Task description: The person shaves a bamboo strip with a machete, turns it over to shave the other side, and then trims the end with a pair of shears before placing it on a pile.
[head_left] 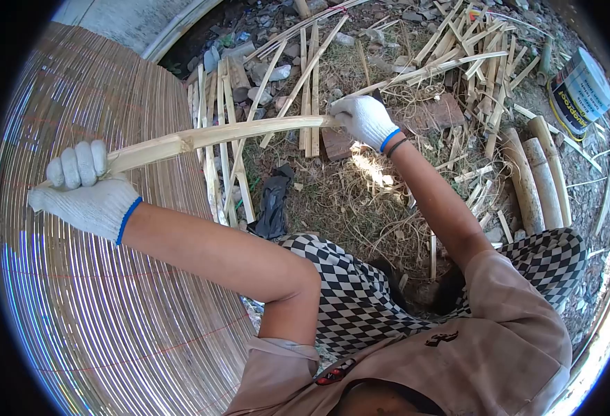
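A long pale bamboo strip [249, 129] stretches across the view, slightly bowed, with a node along its left half. My left hand [86, 184], in a white knit glove with a blue cuff, has its fingers wrapped round the strip's wide left end. In a matching glove, my right hand [364, 119] is closed at the narrower right part of the strip. A small dark piece shows just above the right glove; what it belongs to is hidden. Both arms are spread apart over the ground.
A slatted bamboo screen [145, 277] fills the left side. Split bamboo pieces [492, 69] lie heaped at the upper right, near a paint bucket [581, 93]. Thick bamboo poles [544, 173] rest below it. Black plastic [272, 201] and shavings [367, 215] cover the ground before my knees.
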Demonstrator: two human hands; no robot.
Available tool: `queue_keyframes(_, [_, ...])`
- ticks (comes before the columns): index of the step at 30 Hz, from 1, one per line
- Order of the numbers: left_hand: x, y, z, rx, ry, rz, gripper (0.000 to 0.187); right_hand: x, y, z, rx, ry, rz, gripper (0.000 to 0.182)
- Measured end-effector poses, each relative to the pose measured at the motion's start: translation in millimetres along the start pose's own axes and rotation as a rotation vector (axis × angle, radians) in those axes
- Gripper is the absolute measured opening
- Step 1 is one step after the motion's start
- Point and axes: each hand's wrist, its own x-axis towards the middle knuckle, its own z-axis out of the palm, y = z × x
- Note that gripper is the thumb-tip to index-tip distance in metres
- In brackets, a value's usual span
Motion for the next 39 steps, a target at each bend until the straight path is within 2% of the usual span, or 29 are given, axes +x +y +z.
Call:
queue_keyframes(6, [-4.2, 4.7, 8.4, -0.041, 0.033, -0.028, 0.059, 8.8, -14.5, -8.2, 0.045, 0.005, -0.12, 0.014])
queue_keyframes(10, [-5.6, 4.1, 7.8, 0.015, 0.041, 0.01, 0.054, 1.2, -40.1, -40.8, 0.942, 0.053, 0.175, 0.011])
queue_keyframes(12, [-8.0, 4.6, 8.5, 0.001, 0.064, 0.01, 0.048, -2.3, -42.6, -58.9, 1.066, 0.173, 0.247, 0.012])
queue_keyframes(13, [-9.1, 4.9, 8.8, -0.008, 0.076, 0.01, 0.045, -2.4, -28.8, -60.4, 0.878, 0.127, 0.309, 0.02])
queue_keyframes(16, [-9.2, 4.8, 6.6, -0.024, 0.047, 0.011, 0.046, -15.5, -22.3, -55.6, -0.246, -0.084, 0.241, 0.032])
queue_keyframes(17, [-8.8, 4.5, 6.0, -0.023, 0.052, -0.003, 0.046, -15.2, -21.2, -51.5, -0.058, -0.141, 0.301, 0.04])
queue_keyframes(18, [-8.3, 4.5, 5.2, -0.021, 0.059, -0.014, 0.046, -16.5, -28.8, -44.9, -0.016, -0.062, 0.232, 0.04])
queue_keyframes(24, [-8.3, 4.9, 5.1, 0.098, 0.11, 0.038, 0.046, -13.3, -89.1, -27.7, -0.065, -0.017, 0.072, 0.042])
queue_keyframes(26, [-9.3, 4.3, 8.6, 0.134, 0.18, 0.054, 0.045, -12.1, -120.0, -24.6, -0.146, 0.031, 0.028, 0.053])
queue_keyframes(28, [-14.6, 5.3, 15.0, 0.156, 0.222, 0.081, 0.043, -6.3, -135.7, -11.9, -0.168, 0.153, -0.089, 0.049])
queue_keyframes(31, [-16.4, 4.9, 18.9, 0.145, 0.227, 0.091, 0.041, 6.9, -146.6, -1.0, -0.123, 0.23, -0.126, 0.036])
queue_keyframes(35, [-14.3, 4.0, 16.3, 0.099, 0.208, 0.092, 0.036, 2.9, -149.4, -5.1, -0.108, 0.211, -0.285, 0.015])
queue_keyframes(38, [-16.6, 4.2, 18.6, 0.1, 0.222, 0.088, 0.033, -13.1, -159.0, -23.8, -0.003, 0.036, -0.387, 0.014])
queue_keyframes(39, [-15.8, 5.0, 18.5, 0.101, 0.223, 0.066, 0.031, -22.5, -167.1, -27.7, 0.128, 0.032, -0.41, 0.014])
